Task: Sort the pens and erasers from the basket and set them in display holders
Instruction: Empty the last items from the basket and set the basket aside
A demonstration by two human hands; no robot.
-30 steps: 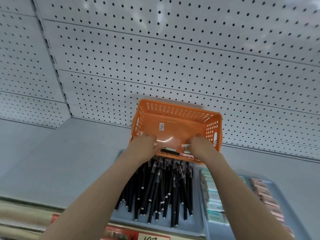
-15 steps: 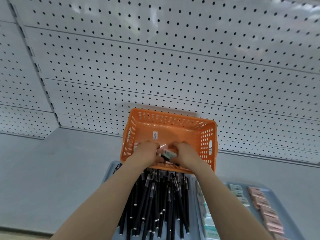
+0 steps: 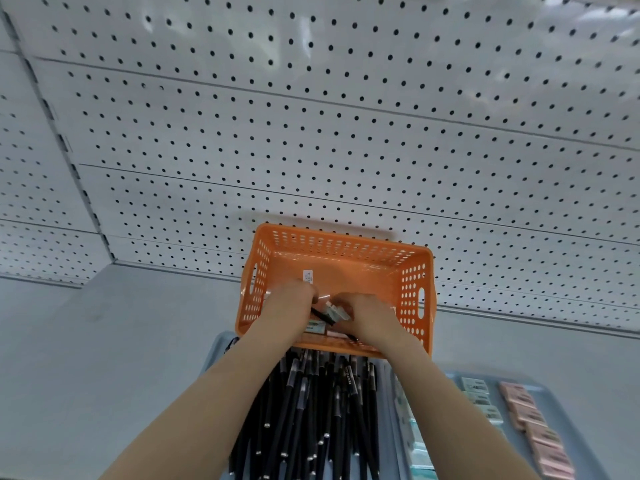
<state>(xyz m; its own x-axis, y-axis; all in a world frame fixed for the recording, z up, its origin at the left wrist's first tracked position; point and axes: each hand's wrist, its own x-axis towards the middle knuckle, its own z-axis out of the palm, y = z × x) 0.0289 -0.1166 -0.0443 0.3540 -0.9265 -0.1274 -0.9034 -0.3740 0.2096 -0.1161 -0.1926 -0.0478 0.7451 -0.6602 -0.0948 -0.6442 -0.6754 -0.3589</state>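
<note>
The orange basket (image 3: pixel 346 252) stands against the pegboard, with both my hands inside it. My left hand (image 3: pixel 289 303) curls its fingers down on the end of a black pen (image 3: pixel 322 317), which slants toward my right wrist. My right hand (image 3: pixel 372 315) pinches a pale wrapped eraser (image 3: pixel 337 310) just above that pen. Another wrapped eraser (image 3: pixel 315 328) lies on the basket floor below my hands. In front of the basket, a grey-blue holder (image 3: pixel 216 344) is piled with several black pens (image 3: pixel 311 410).
To the right, a second grey-blue tray (image 3: pixel 571 410) holds a row of green-and-white erasers (image 3: pixel 479 398) and a row of pink erasers (image 3: pixel 533 427). White pegboard (image 3: pixel 311 133) rises behind the basket. Grey shelf surface (image 3: pixel 121 341) spreads to the left.
My hands have drawn together in the middle of the basket. The right hand brought its eraser leftward, and the pen now slants between the hands. The view tilted upward.
</note>
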